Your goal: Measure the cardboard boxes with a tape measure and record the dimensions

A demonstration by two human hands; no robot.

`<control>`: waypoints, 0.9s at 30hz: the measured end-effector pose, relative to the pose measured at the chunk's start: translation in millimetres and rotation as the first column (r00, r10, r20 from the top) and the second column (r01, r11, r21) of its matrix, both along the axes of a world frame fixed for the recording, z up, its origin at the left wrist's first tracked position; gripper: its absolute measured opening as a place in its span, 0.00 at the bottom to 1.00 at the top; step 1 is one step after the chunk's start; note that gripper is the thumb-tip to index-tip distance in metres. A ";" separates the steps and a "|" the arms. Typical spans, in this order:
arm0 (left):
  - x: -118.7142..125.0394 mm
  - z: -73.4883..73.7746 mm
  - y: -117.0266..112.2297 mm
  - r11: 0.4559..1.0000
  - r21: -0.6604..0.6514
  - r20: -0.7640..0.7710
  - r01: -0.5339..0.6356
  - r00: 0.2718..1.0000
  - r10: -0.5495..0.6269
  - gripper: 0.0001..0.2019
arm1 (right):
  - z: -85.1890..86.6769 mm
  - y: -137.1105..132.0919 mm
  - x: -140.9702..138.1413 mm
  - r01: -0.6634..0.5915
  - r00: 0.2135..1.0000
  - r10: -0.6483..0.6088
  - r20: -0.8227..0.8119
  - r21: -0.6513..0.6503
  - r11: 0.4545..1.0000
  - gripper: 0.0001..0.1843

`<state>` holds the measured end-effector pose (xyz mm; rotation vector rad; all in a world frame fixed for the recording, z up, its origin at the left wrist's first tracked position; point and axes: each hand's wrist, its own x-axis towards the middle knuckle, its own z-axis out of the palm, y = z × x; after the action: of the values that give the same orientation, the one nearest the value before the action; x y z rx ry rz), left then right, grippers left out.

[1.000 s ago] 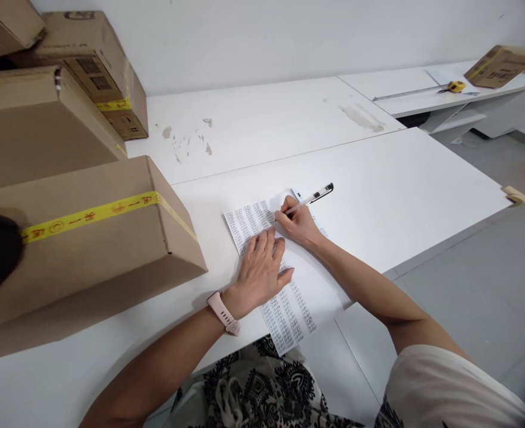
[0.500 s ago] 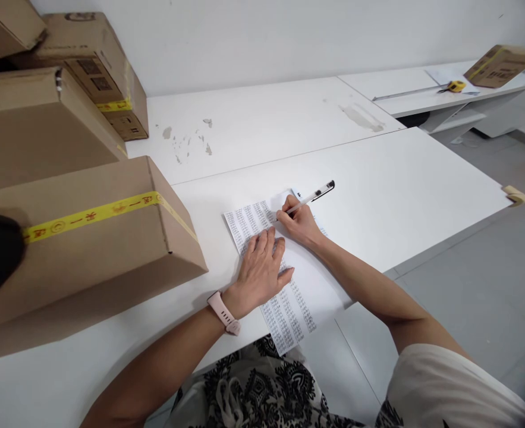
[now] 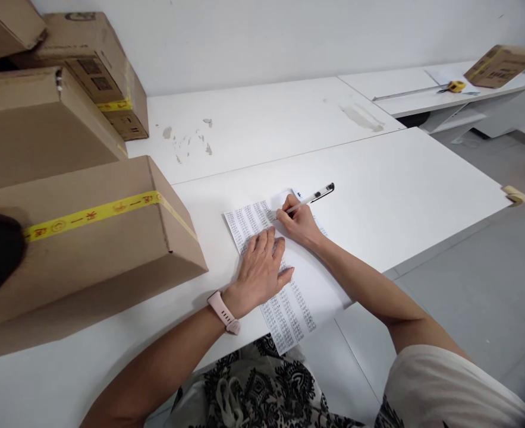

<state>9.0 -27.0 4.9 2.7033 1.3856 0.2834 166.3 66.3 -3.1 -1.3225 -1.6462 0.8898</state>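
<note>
Centre of frame, paper in white, striped with columns of dark script; pen above, white with black patches! Wristband lower left of them: pale pink, row of dark slots. Bottom of frame, cloth, ornate black motifs on white. Left side, brown box, bright yellow tape across it (red characters on that yellow). Upper right, yellow-and-black tape measure. Tabletop white, greyish blotches upper left of centre.

No text is legible: tiny dark columns of writing on the white rectangular paper sheet beneath the left fingers, and red characters on the yellow plastic tape strip left of them.
</note>
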 end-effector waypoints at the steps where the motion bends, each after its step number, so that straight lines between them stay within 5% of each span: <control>1: 0.0 0.1 -0.1 1.000 0.000 -0.003 -0.001 1.000 0.001 0.30 | 0.3 -0.1 0.1 -0.002 1.000 0.002 -0.003 -0.003 1.000 0.11; 27: 0.3 -1.1 0.1 1.000 0.000 0.001 -0.004 1.000 0.004 0.30 | 2.4 0.7 -0.5 0.034 0.999 -0.034 -0.022 -0.015 0.999 0.11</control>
<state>9.3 -26.9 3.9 2.7000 1.3915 0.2854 165.8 66.9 -0.7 -1.3420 -1.5983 0.8946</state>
